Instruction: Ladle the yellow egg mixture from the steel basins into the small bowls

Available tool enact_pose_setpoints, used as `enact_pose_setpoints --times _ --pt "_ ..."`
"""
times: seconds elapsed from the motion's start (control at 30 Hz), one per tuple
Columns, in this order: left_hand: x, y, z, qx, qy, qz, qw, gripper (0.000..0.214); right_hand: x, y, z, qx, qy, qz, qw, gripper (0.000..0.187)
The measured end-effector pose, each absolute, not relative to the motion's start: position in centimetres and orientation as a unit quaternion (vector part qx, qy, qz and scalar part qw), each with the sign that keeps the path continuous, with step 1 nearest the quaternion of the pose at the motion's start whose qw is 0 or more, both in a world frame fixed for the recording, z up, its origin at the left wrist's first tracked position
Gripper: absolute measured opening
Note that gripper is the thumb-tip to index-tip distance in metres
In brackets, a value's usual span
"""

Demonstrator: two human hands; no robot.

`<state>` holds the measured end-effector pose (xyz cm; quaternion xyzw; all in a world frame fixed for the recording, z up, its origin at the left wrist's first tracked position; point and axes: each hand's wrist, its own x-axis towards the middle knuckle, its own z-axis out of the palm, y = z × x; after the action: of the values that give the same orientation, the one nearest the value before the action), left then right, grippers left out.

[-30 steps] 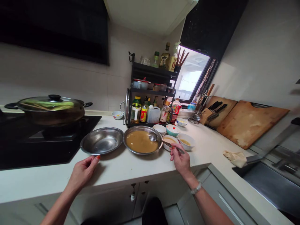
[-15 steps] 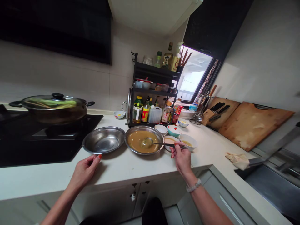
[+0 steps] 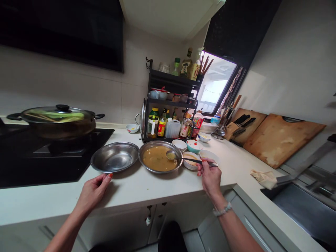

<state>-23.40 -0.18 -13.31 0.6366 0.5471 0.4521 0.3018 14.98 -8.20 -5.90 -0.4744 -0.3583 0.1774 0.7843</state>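
Observation:
In my right hand (image 3: 211, 178) is the dark handle of a ladle (image 3: 172, 155), gripped between thumb and fingers. Its metal scoop, with some liquid in it, is at the right side of a metal bowl (image 3: 143, 166) of brownish-yellow liquid. My left hand (image 3: 96, 189) is closed at the near rim of a second, shiny metal bowl (image 3: 115, 161) that has nothing in it. Just right of the liquid stands a small bowl (image 3: 189, 166) of pale orange liquid, partly under the ladle handle. Another small bowl (image 3: 208, 154) is partly hidden by my right hand.
A lidded pan (image 3: 61, 124) sits on the black stove at left. Behind the bowls is a black rack (image 3: 174, 103) of bottles and jars. Cutting boards (image 3: 283, 138) and a knife block (image 3: 231, 131) lean along the right wall. A cloth (image 3: 264, 177) lies by the sink.
My right hand and the ladle have shifted right, bringing the scoop from the middle of the liquid towards the bowl's right rim. My left hand stays at the shiny bowl's rim.

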Motion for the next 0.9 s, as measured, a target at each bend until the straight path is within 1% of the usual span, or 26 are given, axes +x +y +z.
enact_pose_setpoints --times 0.17,0.3,0.43,0.63,0.73,0.9 --pt "-23.5 -0.1 -13.5 0.635 0.545 0.455 0.305 0.048 15.7 -8.8 -4.8 -0.461 -0.323 0.190 0.805 0.034" --pt "-23.5 -0.1 -13.4 0.637 0.547 0.452 0.302 0.047 17.4 -9.7 -4.0 -0.465 -0.303 0.169 0.814 0.034" --pt "-23.4 -0.3 -13.1 0.637 0.555 0.444 0.298 0.047 20.1 -10.7 -3.1 -0.476 -0.297 0.114 0.820 0.031" --pt "-23.2 -0.5 -12.7 0.631 0.560 0.443 0.303 0.048 24.2 -12.2 -2.9 -0.497 -0.284 -0.002 0.820 0.028" --pt "-23.2 -0.6 -12.5 0.638 0.561 0.439 0.292 0.048 25.4 -12.9 -3.5 -0.546 -0.304 -0.044 0.779 0.026" --pt "-23.1 -0.7 -12.3 0.638 0.568 0.435 0.284 0.048 25.5 -14.0 -5.2 -0.631 -0.401 -0.120 0.654 0.026"
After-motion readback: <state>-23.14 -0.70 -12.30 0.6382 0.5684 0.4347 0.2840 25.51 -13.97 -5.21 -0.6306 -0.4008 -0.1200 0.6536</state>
